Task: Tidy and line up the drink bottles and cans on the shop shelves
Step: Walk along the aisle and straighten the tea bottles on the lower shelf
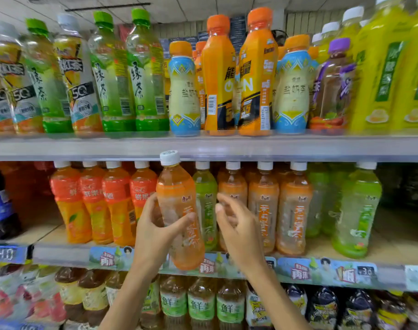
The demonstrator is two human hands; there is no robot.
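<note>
Two hands work at the middle shelf (322, 272). The left hand (153, 232) grips one orange tea bottle (179, 210) round its lower body, thumb across the label and fingers curled behind. The right hand (236, 229) holds nothing, its fingers loosely bent and apart, just beside the bottle and in front of the row. The bottle hangs clear of the shelf, forward of the front rail, tilted with its white cap (170, 157) leaning left and overlapping the edge of the upper shelf (274, 148). It is clear plastic holding pale orange liquid, with an orange band at the shoulder and a frosted label bearing vertical orange characters. It matches the three orange bottles (294, 210) standing to the right, whereas a green bottle (206, 198) stands directly behind it. The step in hand appears to be placing the bottle in a matching lane. To do this well, drop the cap below the upper shelf before pushing in, bring the bottle upright, and set its base flat at the front rail, label outward. The free hand would best steady the green bottle so that no neighbour topples. The smooth, tapered body probably slips easily, so a firm low grip seems wise.
</note>
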